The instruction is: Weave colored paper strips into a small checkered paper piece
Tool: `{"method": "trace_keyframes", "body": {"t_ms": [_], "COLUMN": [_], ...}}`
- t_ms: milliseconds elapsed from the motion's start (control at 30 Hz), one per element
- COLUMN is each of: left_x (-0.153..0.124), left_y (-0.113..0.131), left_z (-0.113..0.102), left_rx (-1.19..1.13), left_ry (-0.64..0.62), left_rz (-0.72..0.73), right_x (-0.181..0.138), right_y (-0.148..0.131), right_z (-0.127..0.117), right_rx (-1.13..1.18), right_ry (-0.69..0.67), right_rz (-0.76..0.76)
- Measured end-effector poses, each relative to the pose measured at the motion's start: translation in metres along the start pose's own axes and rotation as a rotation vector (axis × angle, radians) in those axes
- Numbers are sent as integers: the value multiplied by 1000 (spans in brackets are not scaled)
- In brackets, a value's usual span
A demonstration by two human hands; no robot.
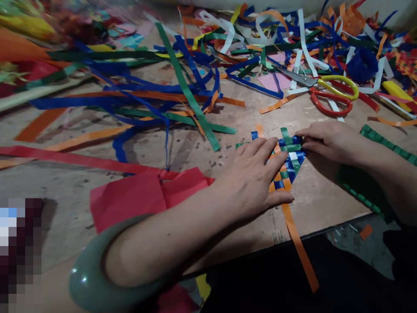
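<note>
A small woven piece of blue, green, orange and white strips [289, 167] lies flat on the wooden table. My left hand [252, 174] rests over its left part with fingers spread, pressing it down and hiding some of the weave. At its upper right corner, my right hand [321, 137] pinches the edge of the piece between thumb and fingers. One long orange strip [299, 248] runs from the weave down over the table's front edge. Short green and orange ends stick out at the top.
Scissors [329, 91] with red and yellow handles lie beyond my right hand. Loose coloured strips [195, 91] spread across the back and left. Red paper [130, 195] sits by my left forearm. A green woven piece [365, 191] is under my right forearm, near the table edge.
</note>
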State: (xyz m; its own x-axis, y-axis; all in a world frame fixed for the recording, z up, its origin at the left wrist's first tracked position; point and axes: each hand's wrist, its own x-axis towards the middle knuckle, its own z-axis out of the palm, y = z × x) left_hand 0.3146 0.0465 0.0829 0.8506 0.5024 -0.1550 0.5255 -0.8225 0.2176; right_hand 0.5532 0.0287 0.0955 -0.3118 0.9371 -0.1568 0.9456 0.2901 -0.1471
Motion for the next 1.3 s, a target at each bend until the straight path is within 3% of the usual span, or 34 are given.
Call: {"method": "trace_keyframes", "body": {"t_ms": [467, 700, 1133, 1300], "left_x": [-1, -6, -8, -8], "left_y": [1, -8, -10, -10], "left_z": [-3, 16, 20, 20], "left_rx": [16, 47, 56, 44], "left_ry": [-21, 148, 188, 178], "left_rz": [-18, 47, 63, 63], "right_x": [0, -3, 4, 4], "right_y": [0, 1, -2, 0], "right_z": [-3, -17, -14, -9], "right_rx": [10, 65, 72, 83], "right_ry": [-47, -122, -109, -44], "right_rz": [18, 93, 170, 103]}}
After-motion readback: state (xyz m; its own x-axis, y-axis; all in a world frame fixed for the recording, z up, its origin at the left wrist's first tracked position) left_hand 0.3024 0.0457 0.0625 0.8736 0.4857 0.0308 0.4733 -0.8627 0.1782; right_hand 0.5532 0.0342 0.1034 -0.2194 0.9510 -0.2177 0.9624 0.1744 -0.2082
